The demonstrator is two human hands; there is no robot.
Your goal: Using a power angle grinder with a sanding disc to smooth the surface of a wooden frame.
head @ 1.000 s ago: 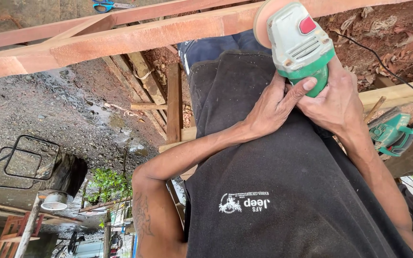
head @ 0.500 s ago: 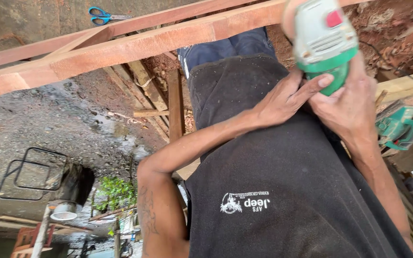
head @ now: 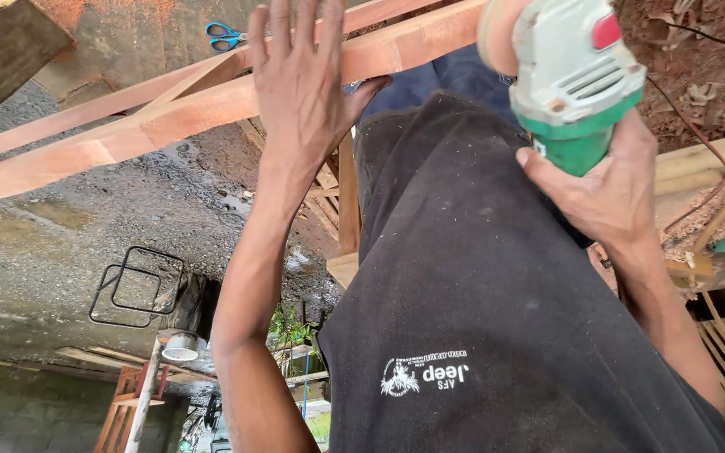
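Left hand (head: 299,80) flat, fingers spread, on beam (head: 169,113) edge | right hand (head: 610,189) grips green sander (head: 572,80) | open ground below

Reddish timber frame (head: 169,117) slanting across the view as the carrying surface, left grip (head: 299,84) spread flat against its near rail. Blue-handled scissors (head: 226,33) lying on the concrete floor (head: 86,218) just beyond the frame, up-left of that grip. Black wire rack (head: 136,285) on the same floor, well below
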